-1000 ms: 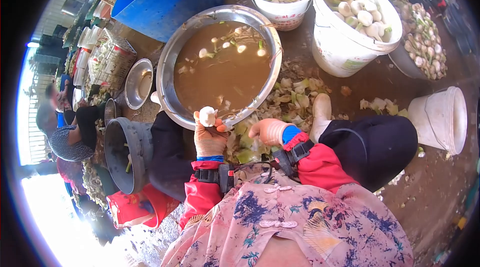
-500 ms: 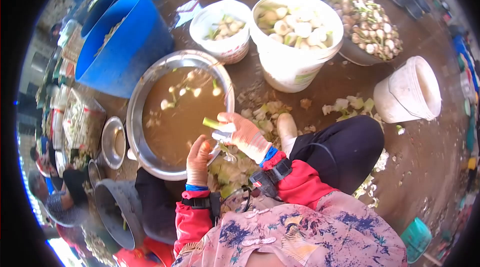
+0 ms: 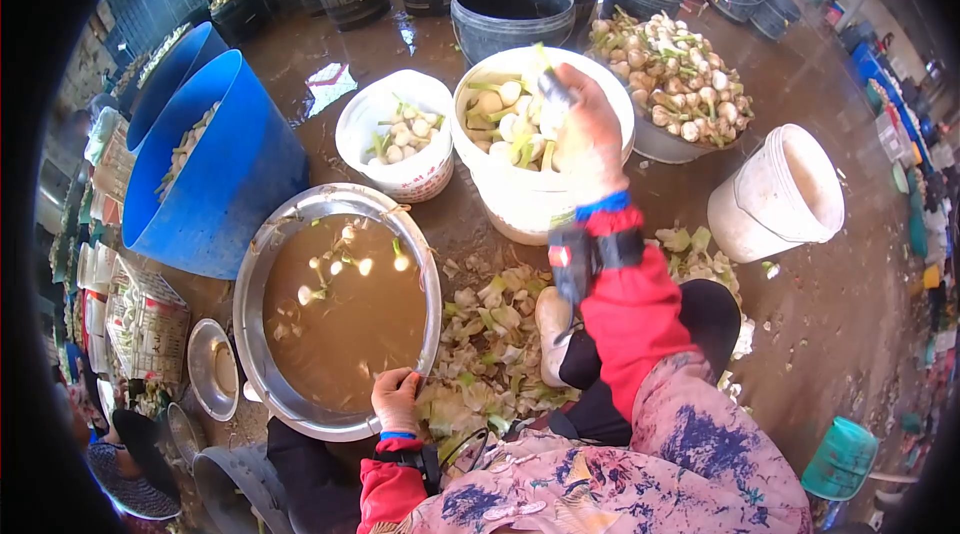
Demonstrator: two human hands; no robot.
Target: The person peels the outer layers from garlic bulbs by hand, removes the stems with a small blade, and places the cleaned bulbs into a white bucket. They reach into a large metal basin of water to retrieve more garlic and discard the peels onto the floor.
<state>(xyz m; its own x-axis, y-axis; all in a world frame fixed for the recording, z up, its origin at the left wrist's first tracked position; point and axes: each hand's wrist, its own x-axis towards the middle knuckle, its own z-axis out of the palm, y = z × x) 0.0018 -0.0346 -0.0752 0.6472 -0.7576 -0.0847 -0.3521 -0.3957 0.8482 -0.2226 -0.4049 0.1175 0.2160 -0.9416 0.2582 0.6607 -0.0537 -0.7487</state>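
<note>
My right hand (image 3: 590, 134), blurred by motion, is raised over the white bucket (image 3: 545, 219) of peeled garlic bulbs (image 3: 510, 124). Its fingers are closed around a short silver-and-dark tool (image 3: 554, 89), and a green garlic stalk (image 3: 541, 56) sticks up beside it. Whether a bulb is under the fingers is hidden. Down at the near right rim of the metal basin (image 3: 433, 309), my left hand (image 3: 397, 400) has its fingers curled together; what they hold, if anything, is too small to make out. Several garlic bulbs (image 3: 362, 265) float in the basin's brown water.
A smaller white bucket (image 3: 398, 174) holds some bulbs. Unpeeled garlic (image 3: 690, 79) is heaped in a bowl at the back right. Peelings (image 3: 490, 344) cover the floor before me. Blue tubs (image 3: 220, 174) stand left, a tilted white bucket (image 3: 760, 204) right, black buckets (image 3: 512, 14) behind.
My right hand has moved up and away from the left, from beside the basin to over the white bucket. My left hand has dropped to the basin's near rim. The view has tilted up.
</note>
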